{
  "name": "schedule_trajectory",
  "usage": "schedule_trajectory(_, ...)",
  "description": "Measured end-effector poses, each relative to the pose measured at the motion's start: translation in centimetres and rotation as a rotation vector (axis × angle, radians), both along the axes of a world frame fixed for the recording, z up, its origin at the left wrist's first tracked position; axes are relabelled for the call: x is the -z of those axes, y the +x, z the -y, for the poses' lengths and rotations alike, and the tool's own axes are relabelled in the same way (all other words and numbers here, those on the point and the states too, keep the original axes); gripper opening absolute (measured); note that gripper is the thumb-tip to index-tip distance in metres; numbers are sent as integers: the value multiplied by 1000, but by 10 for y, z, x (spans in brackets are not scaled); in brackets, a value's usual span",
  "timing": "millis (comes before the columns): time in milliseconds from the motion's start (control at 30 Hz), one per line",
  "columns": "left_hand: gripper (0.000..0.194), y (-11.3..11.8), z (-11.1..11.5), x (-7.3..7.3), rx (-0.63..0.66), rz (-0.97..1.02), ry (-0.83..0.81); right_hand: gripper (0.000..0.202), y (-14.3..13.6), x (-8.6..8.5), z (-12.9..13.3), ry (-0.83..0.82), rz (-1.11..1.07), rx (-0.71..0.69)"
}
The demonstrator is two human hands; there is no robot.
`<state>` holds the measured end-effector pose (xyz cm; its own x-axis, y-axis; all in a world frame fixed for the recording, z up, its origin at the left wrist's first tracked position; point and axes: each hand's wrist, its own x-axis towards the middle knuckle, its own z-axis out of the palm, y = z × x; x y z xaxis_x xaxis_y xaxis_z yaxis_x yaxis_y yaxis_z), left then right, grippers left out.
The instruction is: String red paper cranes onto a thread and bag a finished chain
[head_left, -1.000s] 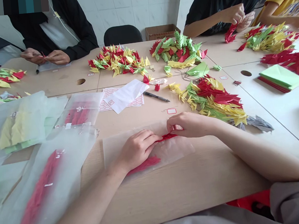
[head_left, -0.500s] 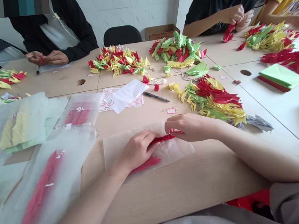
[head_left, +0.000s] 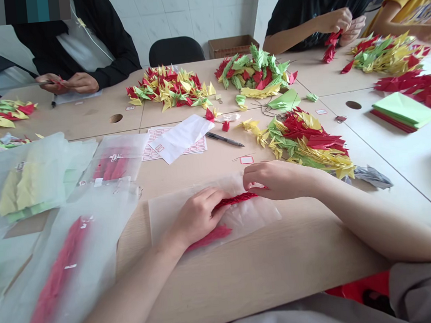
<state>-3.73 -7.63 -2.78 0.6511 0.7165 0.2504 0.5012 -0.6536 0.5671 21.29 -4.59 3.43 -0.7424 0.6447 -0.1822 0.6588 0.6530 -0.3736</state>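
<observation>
Free room over nearside tabletop [head_left: 255,268], bags [head_left: 84,273] leftward

Two bare hands [head_left: 197,214], two long red folded-paper bundles [head_left: 239,198], and one frosted translucent bag [head_left: 162,206] beneath; at left, at least four similar bags [head_left: 104,226], though overlap obscures the exact number. Three co-workers [head_left: 118,47], one brown cardboard box [head_left: 234,47], one green-topped stack of folded paper [head_left: 403,110].

The one camera, worn on the person's head, faces forward and down across the table [head_left: 219,292] (the wearer's own lap [head_left: 275,322] shows along the bottom edge). The left hand [head_left: 197,216] and right hand [head_left: 272,180] are near, around mid-view; the wall [head_left: 195,12] stands farthest, at the top.
</observation>
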Motion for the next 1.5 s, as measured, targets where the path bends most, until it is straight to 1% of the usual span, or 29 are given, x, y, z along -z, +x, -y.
schedule_trajectory(400,14,1,-1,0,1,11,4,19,3,-2,2,1,-42,-56)
schedule_trajectory(700,15,1,-1,1,-4,15,7,21,1,0,3,-6,-57,-60)
schedule_trajectory(800,14,1,0,1,-6,23,12,20,-1,0,4,-22,-82,-31)
schedule_trajectory(867,13,2,1,1,-19,43,18,19,-1,-1,4,-17,-102,26)
schedule_trajectory(933,12,2,1,1,-51,68,40,20,-1,-2,5,-5,-128,89)
schedule_trajectory(1000,11,3,2,1,-91,86,72,21,-1,-3,6,5,-154,124)
schedule_trajectory(1133,10,3,2,1,-126,89,94,21,-1,-1,6,4,-164,119)
schedule_trajectory(1233,10,3,1,2,-124,85,90,22,-3,2,5,-7,-154,106)
schedule_trajectory(1500,10,2,1,3,-121,69,72,25,-5,3,3,6,-135,126)
